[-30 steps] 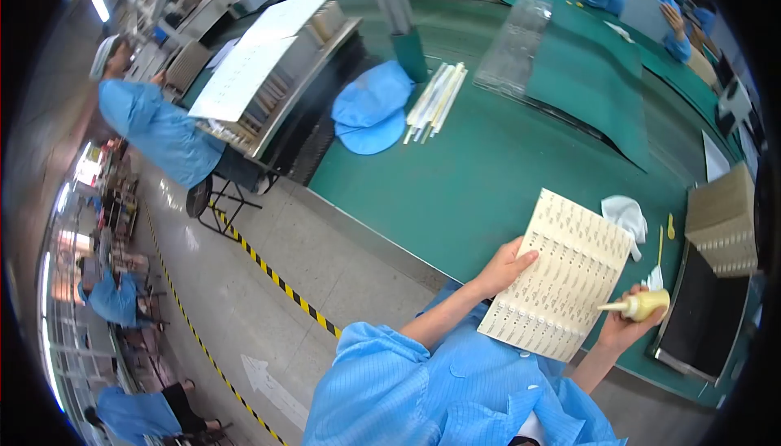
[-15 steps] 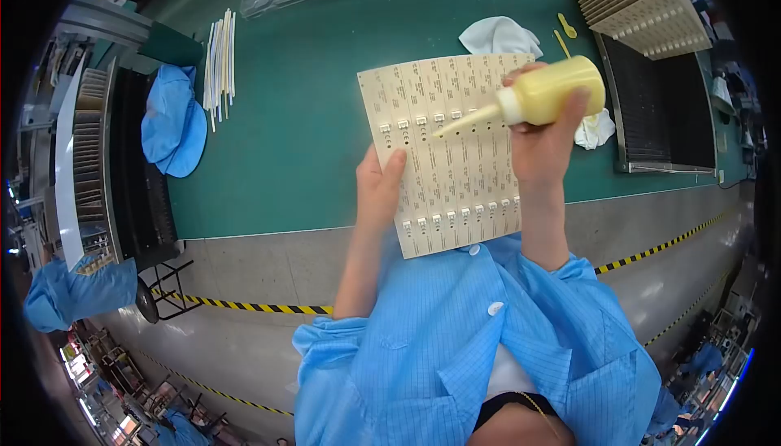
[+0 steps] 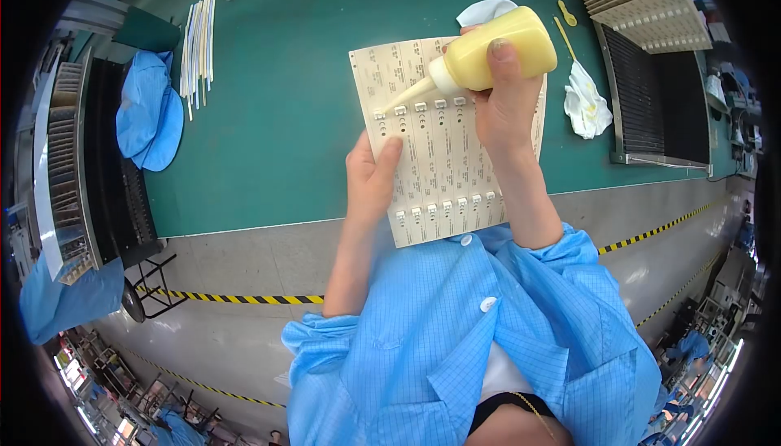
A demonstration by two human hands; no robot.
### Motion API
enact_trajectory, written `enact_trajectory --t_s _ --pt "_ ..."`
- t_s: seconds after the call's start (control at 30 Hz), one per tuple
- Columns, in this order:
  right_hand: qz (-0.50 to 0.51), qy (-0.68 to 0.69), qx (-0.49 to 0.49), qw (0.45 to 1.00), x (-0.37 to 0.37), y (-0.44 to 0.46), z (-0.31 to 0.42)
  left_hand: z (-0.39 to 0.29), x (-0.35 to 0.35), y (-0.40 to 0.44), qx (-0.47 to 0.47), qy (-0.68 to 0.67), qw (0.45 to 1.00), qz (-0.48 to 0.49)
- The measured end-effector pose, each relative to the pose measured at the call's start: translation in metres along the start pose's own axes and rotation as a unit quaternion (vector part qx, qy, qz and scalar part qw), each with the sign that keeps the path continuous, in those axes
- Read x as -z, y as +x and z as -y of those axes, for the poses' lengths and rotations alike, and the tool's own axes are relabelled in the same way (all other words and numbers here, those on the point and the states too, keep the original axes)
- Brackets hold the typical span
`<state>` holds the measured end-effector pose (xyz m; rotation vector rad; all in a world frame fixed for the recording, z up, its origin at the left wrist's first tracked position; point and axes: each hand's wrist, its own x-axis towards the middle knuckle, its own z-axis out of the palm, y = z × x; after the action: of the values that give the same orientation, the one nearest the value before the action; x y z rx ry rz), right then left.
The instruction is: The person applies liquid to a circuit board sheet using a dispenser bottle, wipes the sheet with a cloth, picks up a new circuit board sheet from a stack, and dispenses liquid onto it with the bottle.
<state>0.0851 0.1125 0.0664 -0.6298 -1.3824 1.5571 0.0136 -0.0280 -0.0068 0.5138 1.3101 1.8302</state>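
Fingers of the left hand [image 3: 371,176] pinch the side of a big, pale board [image 3: 431,157], with the thumb on top. The board is held up in front of the blue shirt [image 3: 423,324], by the near edge of the green table [image 3: 268,137]. The right hand [image 3: 508,117] is wrapped around a soft yellow bottle [image 3: 521,49], tipped so its long, thin spout [image 3: 411,95] points down and to the left. The tip is right by the end one of the small white parts [image 3: 421,108] in the upper row. I cannot tell if it touches, or if anything is coming out. To do this well, the board should be very still, with the left thumb away from the tip. A slow, soft squeeze seems best, since a hard one could make a big mess. The spout should point right at one small spot, and a light touch would be kind to the little parts. The right hand and bottle hide part of the board, so tipping them a bit could help the person see. A crumpled white cloth [image 3: 584,104] lies to the right, near a black rack [image 3: 661,104].
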Motion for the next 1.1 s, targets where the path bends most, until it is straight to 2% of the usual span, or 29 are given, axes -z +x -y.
enact_trajectory --t_s 0.13,0.33,0.43,0.53,0.63,0.73,0.83,0.97,1.1 --pt "-0.001 -0.026 0.026 0.999 -0.002 0.004 -0.007 0.000 -0.001 0.000 0.006 -0.016 1.000 0.005" --pt "0.017 -0.045 0.014 0.999 0.000 0.006 -0.008 -0.002 -0.001 0.000 0.011 -0.017 1.000 0.008" --pt "-0.010 -0.023 0.030 0.999 -0.006 0.008 -0.010 -0.003 -0.001 0.000 0.013 -0.019 1.000 0.008" --pt "0.053 0.036 -0.058 0.996 0.002 0.012 -0.006 -0.003 -0.002 0.001 0.010 -0.024 1.000 0.008" --pt "0.086 0.130 -0.094 0.983 0.010 0.015 -0.011 -0.003 -0.002 0.001 0.011 -0.023 1.000 0.008" --pt "0.053 0.122 -0.106 0.985 0.006 0.015 -0.002 -0.004 -0.003 0.001 0.008 -0.019 1.000 0.004" --pt "0.038 0.035 -0.071 0.996 0.010 0.016 -0.005 -0.004 -0.003 0.001 0.010 -0.016 1.000 0.001" --pt "0.048 0.074 -0.050 0.995 0.016 0.017 -0.009 -0.001 -0.001 0.001 0.012 -0.013 1.000 0.001" --pt "0.007 0.033 -0.015 0.999 0.007 0.015 -0.008 0.000 0.001 0.001 0.017 -0.012 1.000 0.005"
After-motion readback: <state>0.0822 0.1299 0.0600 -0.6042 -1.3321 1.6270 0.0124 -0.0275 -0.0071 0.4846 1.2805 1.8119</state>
